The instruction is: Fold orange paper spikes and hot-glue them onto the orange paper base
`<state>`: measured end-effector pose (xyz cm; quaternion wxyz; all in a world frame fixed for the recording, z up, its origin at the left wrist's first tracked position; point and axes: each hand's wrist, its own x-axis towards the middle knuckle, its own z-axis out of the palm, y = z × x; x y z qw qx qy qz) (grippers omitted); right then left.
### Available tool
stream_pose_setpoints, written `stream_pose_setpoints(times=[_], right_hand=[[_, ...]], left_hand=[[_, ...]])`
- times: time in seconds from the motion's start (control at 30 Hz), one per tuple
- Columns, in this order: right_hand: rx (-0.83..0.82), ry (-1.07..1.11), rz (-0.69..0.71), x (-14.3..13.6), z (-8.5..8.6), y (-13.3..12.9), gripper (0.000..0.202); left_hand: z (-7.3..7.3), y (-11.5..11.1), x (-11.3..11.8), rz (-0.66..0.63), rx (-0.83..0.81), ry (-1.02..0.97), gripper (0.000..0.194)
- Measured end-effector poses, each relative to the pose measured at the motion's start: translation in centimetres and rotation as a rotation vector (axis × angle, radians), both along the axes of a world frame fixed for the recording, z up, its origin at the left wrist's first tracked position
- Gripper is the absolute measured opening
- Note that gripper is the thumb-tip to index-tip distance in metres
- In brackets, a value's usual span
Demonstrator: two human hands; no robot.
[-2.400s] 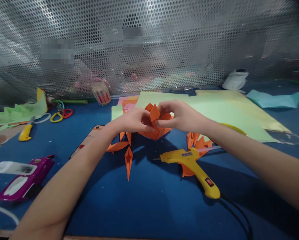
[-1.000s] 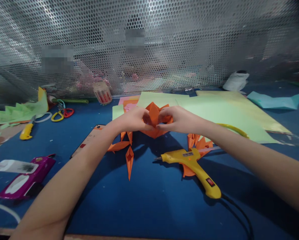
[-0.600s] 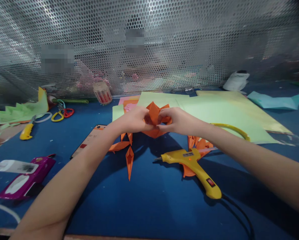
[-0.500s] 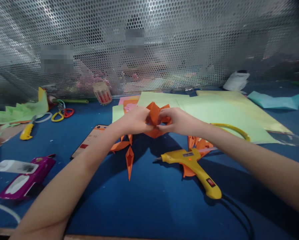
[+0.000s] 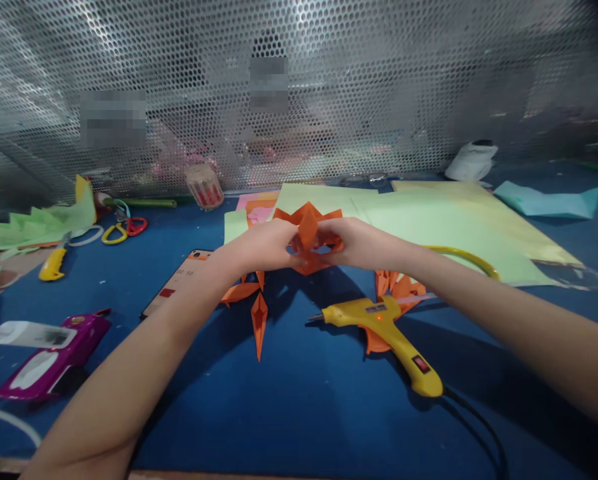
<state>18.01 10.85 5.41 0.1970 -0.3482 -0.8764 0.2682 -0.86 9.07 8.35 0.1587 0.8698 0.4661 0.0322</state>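
Both hands hold an orange folded-paper flower (image 5: 307, 225) with pointed petals, just above the blue table. My left hand (image 5: 261, 244) pinches its left side and my right hand (image 5: 359, 242) pinches its right side, thumbs meeting at the middle petal. Loose orange folded petals (image 5: 257, 315) lie on the table below my left hand. More orange petals (image 5: 397, 288) lie under my right wrist, partly beneath a yellow glue gun (image 5: 389, 331) whose nozzle points left.
Pale green paper sheets (image 5: 429, 223) spread behind the hands. A phone (image 5: 177, 287) lies left of the petals. Scissors (image 5: 121, 228), a yellow cutter (image 5: 51, 264) and a magenta tool (image 5: 49, 360) sit at the left. A perforated metal screen (image 5: 359, 87) closes the back.
The flower has been lowered slightly and turned in my hands, so more petal points show behind the fingers. Both hands have closed in tighter on it.
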Motion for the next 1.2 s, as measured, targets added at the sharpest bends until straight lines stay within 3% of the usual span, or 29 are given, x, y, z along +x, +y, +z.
stream_pose_setpoints(times=[0.27, 0.93, 1.2], right_hand=[[0.019, -0.028, -0.021, 0.0, -0.2, 0.3, 0.015], [0.045, -0.033, -0.101, -0.3, -0.4, 0.0, 0.015], [0.074, -0.084, 0.028, 0.4, 0.4, 0.2, 0.020]], left_hand=[[-0.4, 0.2, 0.4, -0.008, -0.045, -0.206, 0.016], [-1.5, 0.1, 0.9, 0.047, 0.112, -0.183, 0.014], [-1.3, 0.0, 1.0, 0.022, 0.080, -0.203, 0.012]])
